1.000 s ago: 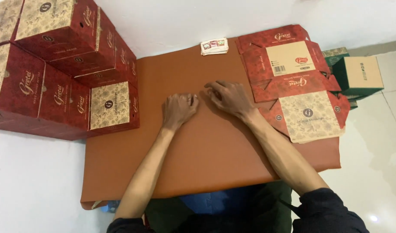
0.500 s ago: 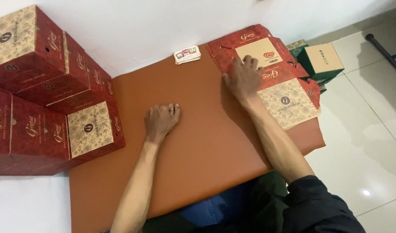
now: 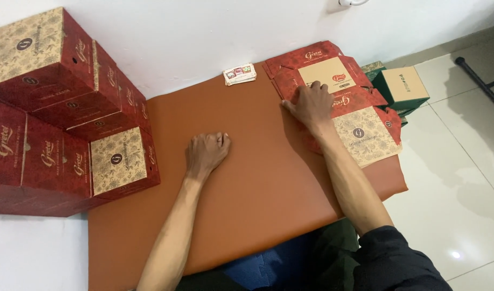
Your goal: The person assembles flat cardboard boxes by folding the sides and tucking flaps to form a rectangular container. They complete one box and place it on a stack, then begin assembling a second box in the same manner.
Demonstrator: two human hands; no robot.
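A stack of flattened red carton blanks (image 3: 338, 97) is kept at the right end of the brown bench (image 3: 257, 205), within reach of the right hand (image 3: 310, 105). That hand is laid flat on the top blank, fingers spread and pressing at its left edge; no closed grip is seen. The right arm is stretched forward and outward. The left hand (image 3: 205, 153) is rested mid-bench, loosely clenched and holding nothing, forearm straight. Assembled red boxes (image 3: 64, 118) are stacked at the left, apart from the blanks. A small pile of labels (image 3: 240, 74) lies by the wall.
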